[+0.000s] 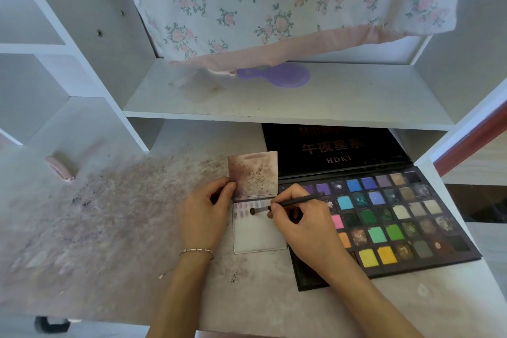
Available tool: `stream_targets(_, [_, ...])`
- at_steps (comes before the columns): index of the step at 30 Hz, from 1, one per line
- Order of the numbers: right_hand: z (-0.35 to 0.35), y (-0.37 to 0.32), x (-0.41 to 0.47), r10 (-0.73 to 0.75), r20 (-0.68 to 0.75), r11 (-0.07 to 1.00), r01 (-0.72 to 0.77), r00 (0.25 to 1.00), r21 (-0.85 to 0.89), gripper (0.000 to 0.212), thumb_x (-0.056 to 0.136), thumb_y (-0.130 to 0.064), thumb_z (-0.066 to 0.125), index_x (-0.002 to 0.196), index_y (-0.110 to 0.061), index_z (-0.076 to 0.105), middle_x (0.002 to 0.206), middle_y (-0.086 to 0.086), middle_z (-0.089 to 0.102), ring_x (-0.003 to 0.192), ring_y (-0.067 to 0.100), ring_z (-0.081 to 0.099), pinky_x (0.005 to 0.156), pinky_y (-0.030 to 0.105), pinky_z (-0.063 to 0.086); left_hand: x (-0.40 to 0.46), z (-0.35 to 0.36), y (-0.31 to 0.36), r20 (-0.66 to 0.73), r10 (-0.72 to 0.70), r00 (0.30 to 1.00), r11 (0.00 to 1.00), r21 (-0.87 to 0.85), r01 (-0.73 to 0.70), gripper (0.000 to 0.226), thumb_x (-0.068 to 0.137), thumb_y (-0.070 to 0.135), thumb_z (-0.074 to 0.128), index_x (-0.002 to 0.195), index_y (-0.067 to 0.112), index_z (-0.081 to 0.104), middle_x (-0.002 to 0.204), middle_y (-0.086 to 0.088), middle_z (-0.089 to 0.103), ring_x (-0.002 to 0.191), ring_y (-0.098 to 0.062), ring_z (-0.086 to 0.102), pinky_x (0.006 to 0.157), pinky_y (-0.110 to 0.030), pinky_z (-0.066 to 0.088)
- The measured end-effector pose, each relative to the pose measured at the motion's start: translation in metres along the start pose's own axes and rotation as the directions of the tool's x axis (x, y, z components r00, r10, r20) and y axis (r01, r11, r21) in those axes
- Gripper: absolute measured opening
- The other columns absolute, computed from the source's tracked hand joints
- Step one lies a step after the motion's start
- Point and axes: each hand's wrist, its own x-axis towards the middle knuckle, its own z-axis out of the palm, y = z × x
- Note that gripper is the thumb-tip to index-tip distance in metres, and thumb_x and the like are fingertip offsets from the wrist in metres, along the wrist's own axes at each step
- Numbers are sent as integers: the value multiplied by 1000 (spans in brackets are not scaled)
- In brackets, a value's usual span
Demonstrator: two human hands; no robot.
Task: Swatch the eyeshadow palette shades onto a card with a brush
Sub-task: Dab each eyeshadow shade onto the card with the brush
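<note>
A folded white card (259, 236) lies on the desk, its stained upper flap (253, 173) standing up. A row of purple swatches (247, 206) runs along the top of its lower panel. My left hand (204, 214) pinches the card's left edge at the fold. My right hand (304, 225) holds a thin black brush (290, 202) like a pen, its dark tip (253, 211) touching the card just below the swatch row. The open eyeshadow palette (384, 219) with many coloured pans lies to the right, partly under my right hand, its black lid (334, 148) propped back.
The desk surface (123, 214) left of the card is dusted with pink and dark powder. A small pink object (60, 169) lies far left. A purple hand mirror (277, 75) rests on the shelf (274, 107) above, under a hanging floral cloth (274, 3).
</note>
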Motion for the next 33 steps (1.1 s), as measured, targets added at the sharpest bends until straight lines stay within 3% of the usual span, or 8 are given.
stream_targets(9, [0,-2,0,11,2,1000,-11,1000,-16,15,86,-17,56,78,-28,51,74,4,66,72,14,62,65,33,52,0,0,0,-6,-11,1000,1000,13,11,17,83,22,63,98,18,71,87,13,64,79,-6,60,71,-18,44])
stream_targets(19, [0,-1,0,15,8,1000,-15,1000,-17,15,86,-18,55,78,-29,50,74,2,65,73,14,62,65,33,52,0,1,-1,-14,-9,1000,1000,8,9,17,83,22,64,98,18,72,85,18,61,75,1,56,68,-11,40])
stream_targets(24, [-1,-1,0,13,26,1000,-12,1000,-23,12,86,-17,56,79,-26,51,73,4,65,70,15,62,64,35,52,0,0,-1,-9,1,1000,1000,9,-1,15,83,21,64,96,20,72,75,29,55,71,11,53,66,-9,39])
stream_targets(33, [-1,-1,1,11,35,999,-10,999,-31,13,85,-17,56,78,-27,51,74,0,64,71,11,61,63,30,52,0,1,-2,-5,8,1000,1000,-8,-8,15,83,21,64,96,20,72,76,28,57,72,9,55,68,-11,41])
